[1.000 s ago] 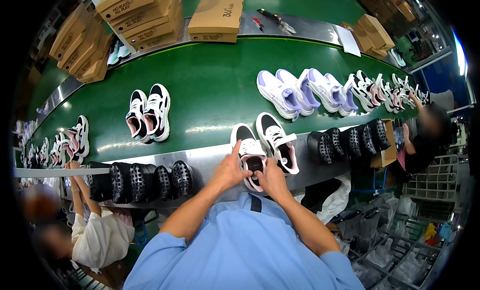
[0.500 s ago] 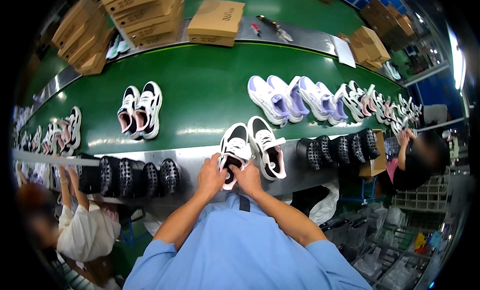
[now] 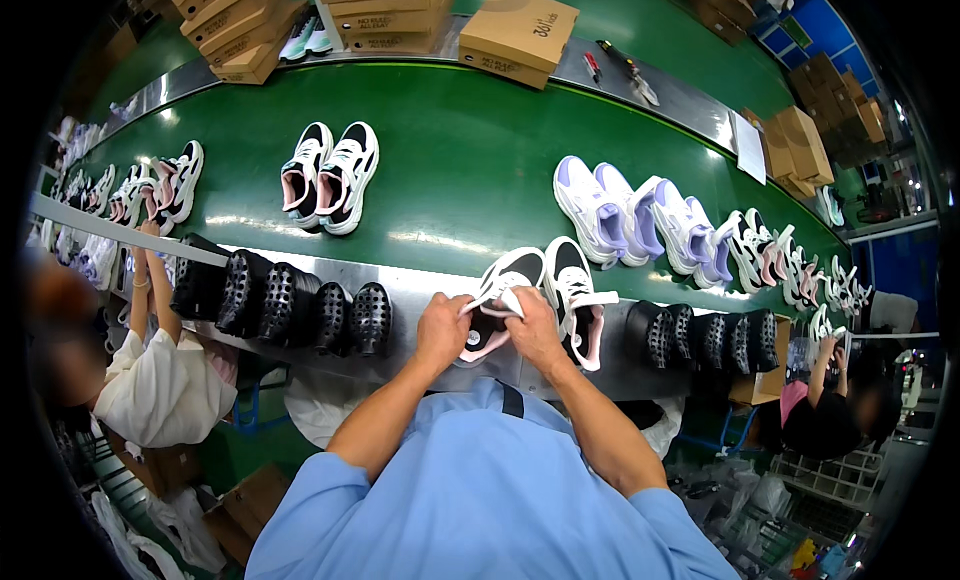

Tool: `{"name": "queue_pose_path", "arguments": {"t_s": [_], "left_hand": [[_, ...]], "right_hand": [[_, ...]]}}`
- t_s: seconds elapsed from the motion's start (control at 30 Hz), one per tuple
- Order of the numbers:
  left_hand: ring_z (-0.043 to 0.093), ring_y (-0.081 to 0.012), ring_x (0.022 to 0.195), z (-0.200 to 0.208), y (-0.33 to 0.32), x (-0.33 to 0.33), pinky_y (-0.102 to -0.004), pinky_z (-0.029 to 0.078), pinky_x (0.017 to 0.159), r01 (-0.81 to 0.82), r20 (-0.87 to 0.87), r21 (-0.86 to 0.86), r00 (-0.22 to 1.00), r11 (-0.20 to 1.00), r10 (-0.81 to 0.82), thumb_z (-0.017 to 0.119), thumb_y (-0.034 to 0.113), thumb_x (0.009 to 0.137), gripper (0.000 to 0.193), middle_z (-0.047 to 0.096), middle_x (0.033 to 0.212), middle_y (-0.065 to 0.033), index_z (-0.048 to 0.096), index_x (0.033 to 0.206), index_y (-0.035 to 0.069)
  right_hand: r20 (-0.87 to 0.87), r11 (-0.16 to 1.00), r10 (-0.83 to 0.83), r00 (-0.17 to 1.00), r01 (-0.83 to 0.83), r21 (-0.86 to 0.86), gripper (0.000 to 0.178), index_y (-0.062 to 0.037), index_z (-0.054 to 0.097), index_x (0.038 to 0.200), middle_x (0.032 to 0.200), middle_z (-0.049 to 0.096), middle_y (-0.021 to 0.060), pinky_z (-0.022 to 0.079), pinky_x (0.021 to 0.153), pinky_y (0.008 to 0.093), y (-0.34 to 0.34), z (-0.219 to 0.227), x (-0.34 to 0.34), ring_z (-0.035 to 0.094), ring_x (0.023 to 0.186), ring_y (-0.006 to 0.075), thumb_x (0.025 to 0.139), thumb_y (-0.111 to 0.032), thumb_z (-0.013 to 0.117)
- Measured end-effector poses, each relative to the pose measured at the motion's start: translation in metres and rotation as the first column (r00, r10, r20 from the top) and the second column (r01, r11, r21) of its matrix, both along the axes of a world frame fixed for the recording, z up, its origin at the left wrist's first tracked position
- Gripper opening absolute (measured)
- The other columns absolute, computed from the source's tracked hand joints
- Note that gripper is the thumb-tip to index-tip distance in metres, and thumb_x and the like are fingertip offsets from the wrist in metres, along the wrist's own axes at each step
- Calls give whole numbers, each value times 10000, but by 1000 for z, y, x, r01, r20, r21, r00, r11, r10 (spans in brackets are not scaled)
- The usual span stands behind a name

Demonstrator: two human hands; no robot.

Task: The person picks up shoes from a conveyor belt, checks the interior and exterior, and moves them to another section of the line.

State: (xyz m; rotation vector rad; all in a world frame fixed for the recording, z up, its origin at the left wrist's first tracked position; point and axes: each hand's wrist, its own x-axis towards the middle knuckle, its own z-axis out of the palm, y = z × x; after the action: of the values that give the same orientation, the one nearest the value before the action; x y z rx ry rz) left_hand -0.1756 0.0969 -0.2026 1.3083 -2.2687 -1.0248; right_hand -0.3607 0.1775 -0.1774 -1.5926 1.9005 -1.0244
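A white, black and pink sneaker [image 3: 513,268] stands in front of me on the metal ledge, toe pointing away. My left hand [image 3: 443,330] is closed on the left side of its opening. Opposite it, my right hand [image 3: 533,328] grips a white flap at the shoe's top right. Between the hands the pink-edged opening and black insole show; the fingertips are partly hidden. The matching sneaker [image 3: 570,278] rests just right of my right hand, its white strap sticking out sideways, untouched.
Beyond lies a green belt [image 3: 450,180] carrying a black-and-white pair [image 3: 350,180] and lilac sneakers [image 3: 600,210]. Black studded blocks [image 3: 370,320] flank me on both sides. Shoe boxes [image 3: 515,35] stand along the far ledge. Co-workers sit left [image 3: 165,390] and right [image 3: 825,410].
The view has shifted, so the scene sits differently. My right hand has come out of the shoe's opening and now pulls at the upper flap; my left hand still holds the side.
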Motion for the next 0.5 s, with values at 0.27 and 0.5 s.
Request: {"name": "queue_pose_path", "arguments": {"t_s": [0.27, 0.5], "left_hand": [[647, -467, 873, -21, 2, 1, -545, 524, 785, -59, -144, 43, 988, 997, 65, 689, 15, 839, 383, 649, 948, -243, 653, 1213, 88], [594, -378, 1139, 62, -6, -14, -479, 520, 876, 167, -19, -157, 985, 973, -172, 785, 110, 815, 455, 627, 1168, -151, 667, 1254, 117]], "right_hand": [[-134, 967, 225, 965, -238, -93, 422, -28, 608, 1126, 1246, 611, 207, 387, 1132, 520, -32, 6, 22, 536, 1264, 431, 728, -136, 693], [637, 970, -233, 735, 221, 99, 145, -38, 629, 1059, 1157, 660, 74, 448, 1003, 304, -5, 8, 4, 602, 1098, 156, 985, -150, 682]]}}
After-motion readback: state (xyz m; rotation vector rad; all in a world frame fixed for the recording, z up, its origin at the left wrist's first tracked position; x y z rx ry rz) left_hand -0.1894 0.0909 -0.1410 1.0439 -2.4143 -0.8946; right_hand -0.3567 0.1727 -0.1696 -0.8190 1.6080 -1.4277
